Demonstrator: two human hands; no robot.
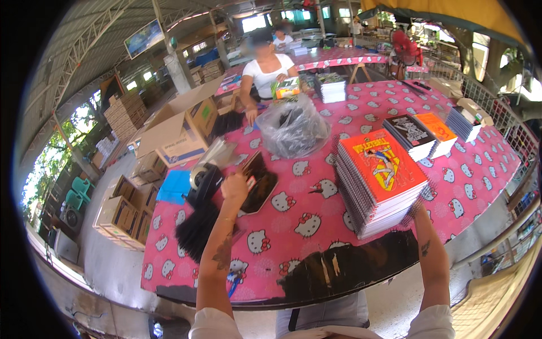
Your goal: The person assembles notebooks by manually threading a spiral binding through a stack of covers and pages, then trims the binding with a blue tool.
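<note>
Toward eight o'clock, the left hand (236,189) is curled beside a black tape dispenser (206,189), whether grasping anything I cannot tell; near four, the right hand (420,212) reaches up to the notebook stack, mostly hidden, its grip unclear. At three o'clock, those glossy-covered, coil-bound orange notebooks (384,181) form a thick block, long axis eleven-to-five, cover top toward eleven.
</note>
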